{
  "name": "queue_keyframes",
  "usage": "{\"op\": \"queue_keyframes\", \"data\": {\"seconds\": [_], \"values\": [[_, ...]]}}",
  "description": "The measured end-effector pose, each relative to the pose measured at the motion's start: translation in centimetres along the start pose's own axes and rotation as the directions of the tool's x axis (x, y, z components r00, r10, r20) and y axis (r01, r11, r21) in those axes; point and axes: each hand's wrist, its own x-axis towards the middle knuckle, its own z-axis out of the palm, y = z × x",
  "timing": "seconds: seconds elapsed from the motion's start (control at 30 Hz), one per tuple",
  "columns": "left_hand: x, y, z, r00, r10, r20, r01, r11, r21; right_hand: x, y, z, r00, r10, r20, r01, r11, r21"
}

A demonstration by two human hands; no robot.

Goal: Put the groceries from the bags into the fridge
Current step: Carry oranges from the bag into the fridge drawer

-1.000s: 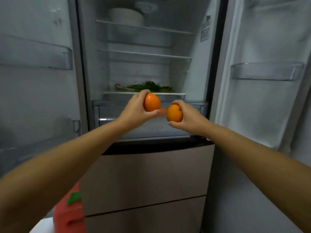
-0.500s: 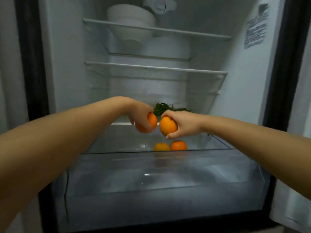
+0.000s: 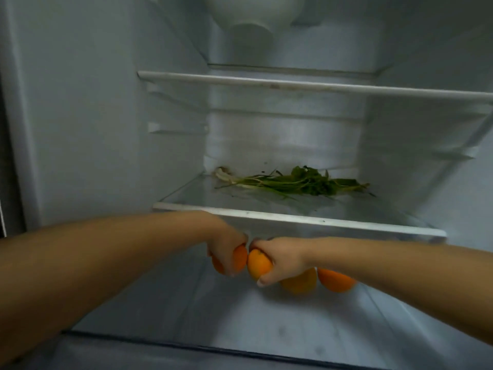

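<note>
Both my arms reach into the open fridge, into the clear drawer (image 3: 394, 329) below the lowest glass shelf (image 3: 306, 222). My left hand (image 3: 224, 244) grips an orange (image 3: 240, 259) from above. My right hand (image 3: 282, 259) grips a second orange (image 3: 257, 264) right beside it; the two fruits almost touch. Behind my right wrist two more oranges lie in the drawer, a paler one (image 3: 300, 284) and a deeper orange one (image 3: 336, 281), both partly hidden by my forearm.
A bunch of leafy greens (image 3: 298, 184) lies at the back of the lowest shelf. Above it runs another glass shelf (image 3: 306, 85), and a white bowl (image 3: 248, 14) stands on the shelf over that. The drawer's front rim (image 3: 213, 348) crosses below my arms.
My view has moved closer into the fridge and both hands have gone down and deeper with their oranges, from above the drawer to inside it beside the two lying oranges.
</note>
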Motion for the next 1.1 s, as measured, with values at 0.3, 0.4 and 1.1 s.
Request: {"op": "queue_keyframes", "data": {"seconds": [0.3, 0.4, 1.1], "values": [[1.3, -0.1, 2.8, 0.998, -0.019, 0.053, 0.021, 1.0, -0.022, 0.0, -0.6, 0.9, 0.991, 0.101, 0.088, -0.106, 0.993, 0.059], [0.3, 0.4, 1.6, 0.998, -0.03, 0.063, 0.027, 0.999, 0.041, -1.2, -1.2, -0.3, 0.988, 0.113, 0.108, -0.109, 0.993, -0.037], [-17.1, 6.2, -2.8, 0.598, -0.04, -0.801, 0.052, 0.999, -0.011, -18.4, -8.2, -8.3, 0.822, 0.241, -0.516, -0.329, 0.94, -0.085]]}}
